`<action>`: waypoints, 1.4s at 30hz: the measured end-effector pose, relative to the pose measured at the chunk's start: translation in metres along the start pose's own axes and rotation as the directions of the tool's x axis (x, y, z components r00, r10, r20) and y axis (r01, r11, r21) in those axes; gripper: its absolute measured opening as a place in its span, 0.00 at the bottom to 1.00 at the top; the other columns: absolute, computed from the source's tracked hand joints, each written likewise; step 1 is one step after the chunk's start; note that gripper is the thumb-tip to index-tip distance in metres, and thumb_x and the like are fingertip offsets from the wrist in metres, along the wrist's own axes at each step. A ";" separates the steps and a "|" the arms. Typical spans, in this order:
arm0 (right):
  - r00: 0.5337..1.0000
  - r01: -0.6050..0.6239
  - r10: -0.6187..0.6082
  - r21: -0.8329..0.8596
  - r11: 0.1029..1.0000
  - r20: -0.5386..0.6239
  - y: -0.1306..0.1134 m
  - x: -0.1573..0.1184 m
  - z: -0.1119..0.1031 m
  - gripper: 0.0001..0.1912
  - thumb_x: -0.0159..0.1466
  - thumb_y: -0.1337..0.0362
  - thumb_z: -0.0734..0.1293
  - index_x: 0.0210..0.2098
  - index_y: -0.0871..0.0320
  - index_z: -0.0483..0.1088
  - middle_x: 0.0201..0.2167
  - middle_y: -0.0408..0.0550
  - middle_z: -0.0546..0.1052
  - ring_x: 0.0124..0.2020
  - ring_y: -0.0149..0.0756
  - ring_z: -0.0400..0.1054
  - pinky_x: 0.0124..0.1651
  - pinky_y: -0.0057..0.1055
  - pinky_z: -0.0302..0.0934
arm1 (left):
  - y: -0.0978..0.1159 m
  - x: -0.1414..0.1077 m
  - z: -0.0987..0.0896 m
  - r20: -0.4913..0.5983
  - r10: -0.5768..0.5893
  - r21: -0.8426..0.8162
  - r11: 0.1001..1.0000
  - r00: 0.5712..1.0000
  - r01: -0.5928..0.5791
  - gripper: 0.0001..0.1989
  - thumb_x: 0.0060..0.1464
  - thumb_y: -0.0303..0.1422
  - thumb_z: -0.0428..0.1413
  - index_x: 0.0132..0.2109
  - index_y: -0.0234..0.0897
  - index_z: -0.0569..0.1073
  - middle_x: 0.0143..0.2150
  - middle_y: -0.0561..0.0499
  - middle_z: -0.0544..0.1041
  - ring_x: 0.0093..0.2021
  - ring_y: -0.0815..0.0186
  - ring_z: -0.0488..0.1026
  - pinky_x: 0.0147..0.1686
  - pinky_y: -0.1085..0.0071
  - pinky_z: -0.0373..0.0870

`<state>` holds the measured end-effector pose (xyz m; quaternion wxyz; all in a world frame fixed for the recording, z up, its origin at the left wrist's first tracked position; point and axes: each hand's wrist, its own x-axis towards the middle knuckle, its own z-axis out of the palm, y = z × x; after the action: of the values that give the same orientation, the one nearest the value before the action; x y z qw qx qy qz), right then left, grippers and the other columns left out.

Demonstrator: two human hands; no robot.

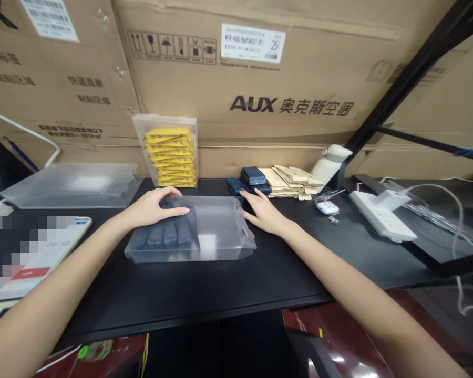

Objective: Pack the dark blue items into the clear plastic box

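A clear plastic box (pixel 216 220) lies on the black table, with its flaps standing out at the right end. Several dark blue packets (pixel 167 231) stand in a row inside its left part. My left hand (pixel 155 207) grips the box from above over these packets, thumb in front and fingers curled behind. Beyond the box's right end, my right hand (pixel 266 212) has its fingers spread and holds nothing. Its fingertips reach to a few loose dark blue packets (pixel 253 176) behind the box; whether they touch is hard to tell.
An upright clear box of yellow packets (pixel 169 157) stands behind. Beige packets (pixel 291 181), a white bottle (pixel 331 163) and a power strip (pixel 382 215) are on the right. Another clear box (pixel 74 184) and a phone-like screen (pixel 51 252) lie left. Large cartons (pixel 260 79) form the back.
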<state>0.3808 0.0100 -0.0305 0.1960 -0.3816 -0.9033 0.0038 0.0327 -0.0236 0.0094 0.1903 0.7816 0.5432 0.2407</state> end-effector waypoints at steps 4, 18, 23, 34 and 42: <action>1.000 0.005 -0.005 -0.003 1.000 -0.008 0.001 -0.001 -0.001 0.28 0.69 0.58 0.60 0.64 0.66 0.60 0.61 0.68 0.69 0.64 0.51 0.64 0.70 0.59 0.44 | -0.001 0.000 0.000 0.000 0.002 0.000 1.000 1.000 -0.002 0.30 0.46 0.59 0.59 0.47 0.42 0.74 0.50 0.47 0.79 0.53 0.52 0.74 0.56 0.58 0.69; 0.986 -0.042 0.072 0.195 0.980 -0.152 -0.006 -0.002 -0.004 0.11 0.65 0.63 0.62 0.46 0.55 0.72 0.41 0.50 0.81 0.49 0.44 0.75 0.67 0.63 0.45 | -0.009 0.002 -0.003 0.019 0.007 0.007 1.000 1.000 -0.007 0.30 0.46 0.59 0.59 0.47 0.42 0.74 0.51 0.47 0.78 0.53 0.52 0.74 0.56 0.58 0.69; 0.973 -0.084 0.134 0.257 0.963 -0.186 -0.006 -0.001 -0.004 0.09 0.65 0.62 0.62 0.40 0.56 0.72 0.28 0.43 0.79 0.36 0.38 0.76 0.66 0.59 0.49 | -0.009 0.002 -0.003 0.025 -0.001 0.003 1.000 1.000 0.001 0.30 0.46 0.59 0.60 0.47 0.42 0.74 0.51 0.47 0.78 0.54 0.51 0.73 0.57 0.57 0.68; 0.949 -0.118 0.181 0.244 0.963 -0.257 -0.010 -0.001 -0.013 0.11 0.66 0.61 0.62 0.33 0.57 0.73 0.16 0.40 0.68 0.21 0.33 0.64 0.36 0.33 0.64 | -0.008 0.001 -0.003 0.024 0.005 0.015 1.000 1.000 -0.005 0.30 0.46 0.60 0.59 0.47 0.43 0.74 0.51 0.47 0.78 0.54 0.51 0.73 0.57 0.56 0.68; 0.953 -0.095 0.171 0.287 0.953 -0.251 -0.008 -0.001 -0.009 0.08 0.63 0.62 0.64 0.33 0.58 0.74 0.23 0.45 0.75 0.25 0.34 0.69 0.34 0.32 0.64 | -0.004 0.001 -0.003 0.019 0.001 0.015 1.000 1.000 -0.001 0.30 0.46 0.60 0.59 0.46 0.42 0.74 0.51 0.47 0.79 0.54 0.51 0.74 0.56 0.57 0.68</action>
<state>0.3790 0.0019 -0.0210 0.3684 -0.4086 -0.8304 0.0880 0.0282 -0.0210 0.0104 0.1897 0.7853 0.5428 0.2294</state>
